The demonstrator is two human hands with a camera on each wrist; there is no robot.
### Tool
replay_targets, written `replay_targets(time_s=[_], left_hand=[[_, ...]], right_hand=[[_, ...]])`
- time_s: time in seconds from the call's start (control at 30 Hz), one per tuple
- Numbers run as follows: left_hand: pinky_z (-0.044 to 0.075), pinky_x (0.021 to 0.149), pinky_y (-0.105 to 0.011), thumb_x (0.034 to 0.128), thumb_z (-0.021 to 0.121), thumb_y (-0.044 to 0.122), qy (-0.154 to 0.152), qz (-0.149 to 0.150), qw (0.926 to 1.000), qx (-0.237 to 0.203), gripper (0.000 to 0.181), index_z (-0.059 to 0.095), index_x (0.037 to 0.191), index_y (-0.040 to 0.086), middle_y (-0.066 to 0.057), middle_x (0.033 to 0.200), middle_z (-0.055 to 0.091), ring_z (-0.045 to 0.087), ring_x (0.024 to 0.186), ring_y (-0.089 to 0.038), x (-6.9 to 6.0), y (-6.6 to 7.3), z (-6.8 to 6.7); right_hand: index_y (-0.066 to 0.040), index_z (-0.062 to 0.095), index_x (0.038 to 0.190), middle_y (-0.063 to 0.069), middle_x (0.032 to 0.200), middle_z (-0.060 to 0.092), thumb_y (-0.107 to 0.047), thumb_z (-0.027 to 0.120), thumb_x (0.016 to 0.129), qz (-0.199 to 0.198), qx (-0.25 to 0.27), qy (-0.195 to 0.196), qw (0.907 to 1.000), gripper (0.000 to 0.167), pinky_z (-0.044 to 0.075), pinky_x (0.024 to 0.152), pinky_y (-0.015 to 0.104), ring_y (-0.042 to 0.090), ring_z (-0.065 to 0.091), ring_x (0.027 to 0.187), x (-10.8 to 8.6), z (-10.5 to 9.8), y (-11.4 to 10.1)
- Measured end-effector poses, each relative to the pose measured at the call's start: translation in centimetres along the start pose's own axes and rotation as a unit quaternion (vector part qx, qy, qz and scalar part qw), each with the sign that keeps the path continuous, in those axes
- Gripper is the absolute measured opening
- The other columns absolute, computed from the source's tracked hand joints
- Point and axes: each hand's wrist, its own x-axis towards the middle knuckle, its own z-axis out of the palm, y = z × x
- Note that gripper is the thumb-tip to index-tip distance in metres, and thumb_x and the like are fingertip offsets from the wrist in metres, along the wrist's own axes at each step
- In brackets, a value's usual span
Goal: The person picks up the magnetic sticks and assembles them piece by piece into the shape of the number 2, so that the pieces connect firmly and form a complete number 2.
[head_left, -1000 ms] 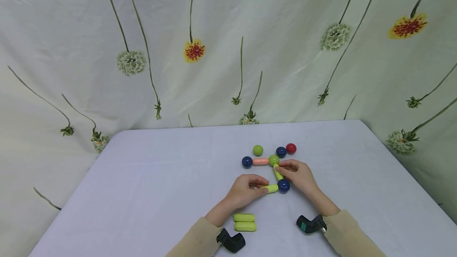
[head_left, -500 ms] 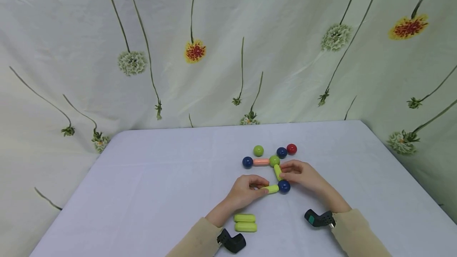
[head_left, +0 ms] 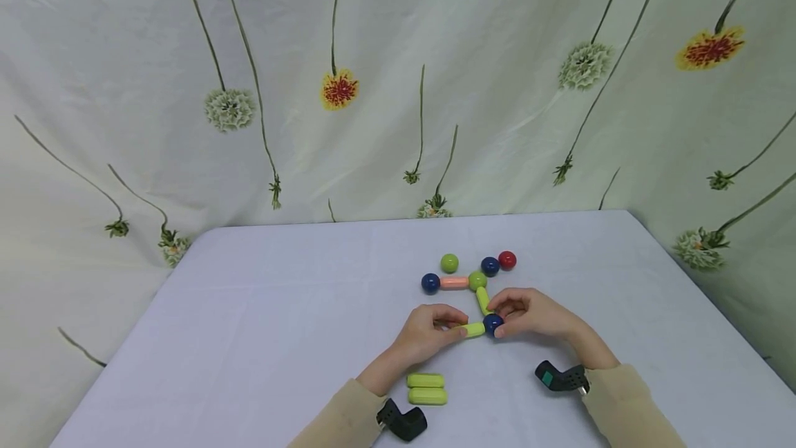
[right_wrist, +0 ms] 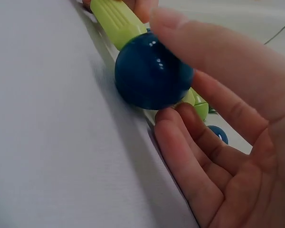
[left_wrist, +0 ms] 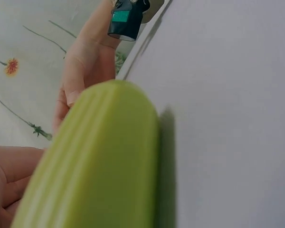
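Observation:
My left hand (head_left: 424,332) pinches a yellow-green ribbed rod (head_left: 475,330) between thumb and fingers, low over the table. At the rod's right end sits a dark blue ball (head_left: 493,324). My right hand (head_left: 533,312) holds this ball, thumb on its near side in the head view and fingers beyond it. From the ball a second yellow-green rod (head_left: 483,301) runs back to a green ball (head_left: 477,280). A salmon-pink rod (head_left: 455,283) links that to another blue ball (head_left: 430,283). The right wrist view shows the held ball (right_wrist: 149,76) touching the left rod's end.
Two loose yellow-green rods (head_left: 427,395) lie side by side near my left wrist; one rod (left_wrist: 109,156) fills much of the left wrist view. Behind the joined pieces are a loose green ball (head_left: 450,263), a blue ball (head_left: 490,267) and a red ball (head_left: 507,260).
My right hand has let go of the second yellow-green rod and moved toward me onto the blue ball. My left hand stays on its rod.

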Motion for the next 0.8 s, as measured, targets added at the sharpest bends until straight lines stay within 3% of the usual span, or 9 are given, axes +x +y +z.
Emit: replay_targets(time_s=[0.3, 0.53, 0.8], left_hand=[[0.048, 0.074, -0.028, 0.0871, 0.067, 0.022, 0.031, 0.002, 0.9995, -0.003, 0.019, 0.071, 0.100, 0.009, 0.005, 0.092, 0.068, 0.060, 0.086, -0.011, 1.1, 0.4, -2.2], [0.048, 0.069, -0.028, 0.0891, 0.065, 0.019, 0.079, 0.000, 0.9968, 0.006, 0.018, 0.070, 0.102, 0.007, 0.001, 0.095, 0.066, 0.057, 0.087, -0.016, 3.1, 0.8, -4.5], [0.048, 0.079, -0.032, 0.0894, 0.064, 0.017, 0.105, -0.025, 0.9941, 0.009, 0.019, 0.068, 0.103, 0.004, -0.002, 0.096, 0.067, 0.060, 0.089, -0.017, 5.4, 1.1, -6.4]], right_hand=[[0.002, 0.063, 0.107, 0.010, 0.092, 0.062, -0.010, 0.078, 0.075, 0.002, -0.012, 0.000, 0.9999, 0.037, 0.049, 0.073, 0.024, 0.019, 0.056, 0.082, 0.1, -0.1, 0.3], [0.002, 0.064, 0.106, 0.009, 0.092, 0.060, -0.010, 0.078, 0.076, 0.000, -0.008, -0.001, 1.0000, 0.035, 0.049, 0.072, 0.023, 0.018, 0.054, 0.081, 0.1, -0.1, 0.4], [0.002, 0.064, 0.105, 0.009, 0.092, 0.062, -0.010, 0.077, 0.076, 0.002, -0.009, -0.001, 1.0000, 0.035, 0.049, 0.073, 0.023, 0.018, 0.056, 0.082, 0.2, -0.1, 0.5]])
